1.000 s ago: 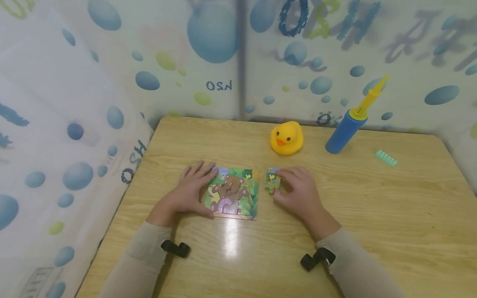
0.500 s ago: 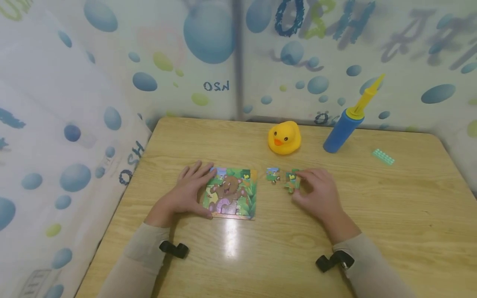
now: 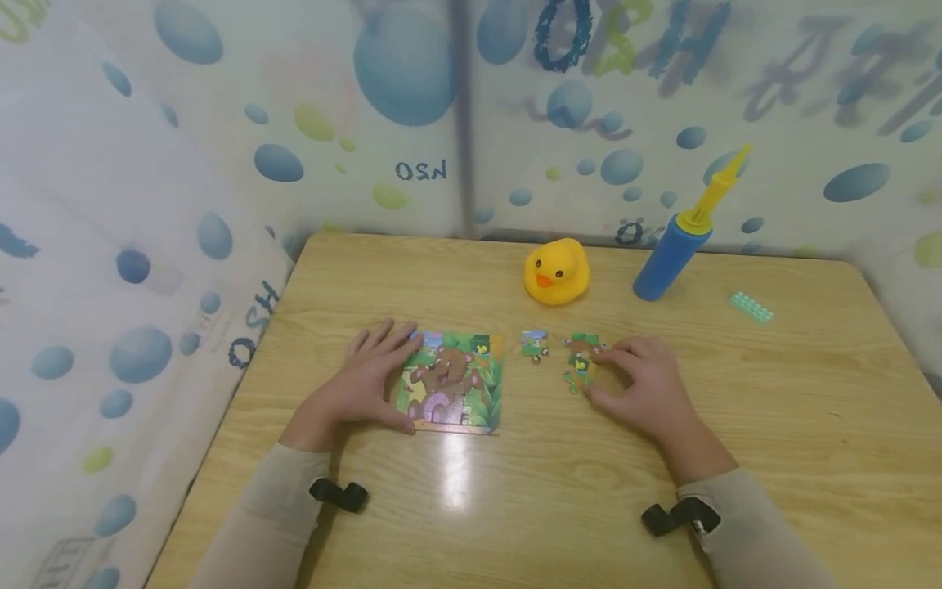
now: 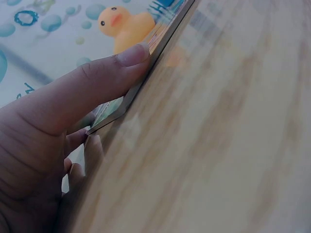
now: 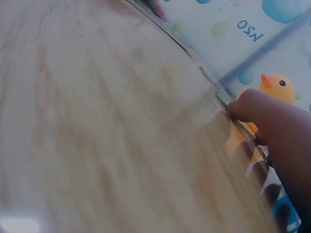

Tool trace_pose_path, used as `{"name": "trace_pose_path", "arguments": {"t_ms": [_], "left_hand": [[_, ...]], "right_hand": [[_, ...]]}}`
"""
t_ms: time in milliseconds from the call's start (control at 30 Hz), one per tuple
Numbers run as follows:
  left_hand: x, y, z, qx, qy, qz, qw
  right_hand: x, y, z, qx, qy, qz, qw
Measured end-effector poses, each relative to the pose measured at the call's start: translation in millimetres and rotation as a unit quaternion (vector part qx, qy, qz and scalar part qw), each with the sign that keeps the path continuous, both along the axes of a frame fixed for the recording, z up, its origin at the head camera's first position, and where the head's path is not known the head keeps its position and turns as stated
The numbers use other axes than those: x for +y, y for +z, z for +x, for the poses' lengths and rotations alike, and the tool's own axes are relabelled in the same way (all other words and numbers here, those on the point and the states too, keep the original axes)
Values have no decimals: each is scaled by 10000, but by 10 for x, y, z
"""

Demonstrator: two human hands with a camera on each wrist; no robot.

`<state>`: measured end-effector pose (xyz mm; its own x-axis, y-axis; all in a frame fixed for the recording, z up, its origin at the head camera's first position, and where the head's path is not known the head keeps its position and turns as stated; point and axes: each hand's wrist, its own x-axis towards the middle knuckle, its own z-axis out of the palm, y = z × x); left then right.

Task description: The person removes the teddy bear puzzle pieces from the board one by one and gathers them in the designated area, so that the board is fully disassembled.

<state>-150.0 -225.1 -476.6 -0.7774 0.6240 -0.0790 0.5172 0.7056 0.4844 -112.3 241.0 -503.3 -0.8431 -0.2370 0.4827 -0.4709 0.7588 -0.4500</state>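
My left hand (image 3: pixel 368 380) rests along the left side of a square jigsaw puzzle (image 3: pixel 459 384) with a brown bear picture, lying flat on the table. Its thumb (image 4: pixel 104 80) touches the lower left edge and a spread finger reaches the upper left corner. To the right of the puzzle, my right hand (image 3: pixel 643 388) holds a puzzle piece (image 3: pixel 581 366) between thumb and index finger. A piece with green and brown (image 3: pixel 585 338) shows against its far side; whether they overlap is unclear. Between puzzle and right hand lies a loose puzzle piece (image 3: pixel 534 344) with a blue top.
A yellow rubber duck (image 3: pixel 557 274) sits behind the pieces. To its right a blue hand pump (image 3: pixel 671 258) with a yellow nozzle stands tilted. Further right lies a mint-green toy brick (image 3: pixel 751 307). Patterned walls (image 3: pixel 412 65) border the wooden table (image 3: pixel 736 393) at the back and left.
My right hand has moved to the right with its puzzle piece, leaving the blue-topped piece in sight behind it. My left hand stays on the puzzle; the head view has shifted slightly.
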Motion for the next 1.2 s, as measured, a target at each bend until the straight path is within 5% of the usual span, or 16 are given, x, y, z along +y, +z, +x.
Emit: {"name": "trace_pose_path", "arguments": {"t_ms": [733, 1200], "left_hand": [[-1, 14, 11, 17, 7, 79, 10000], [1, 1, 4, 41, -32, 97, 9999]], "right_hand": [[179, 17, 66, 77, 407, 299, 9987], [728, -28, 29, 242, -232, 184, 9993]]}}
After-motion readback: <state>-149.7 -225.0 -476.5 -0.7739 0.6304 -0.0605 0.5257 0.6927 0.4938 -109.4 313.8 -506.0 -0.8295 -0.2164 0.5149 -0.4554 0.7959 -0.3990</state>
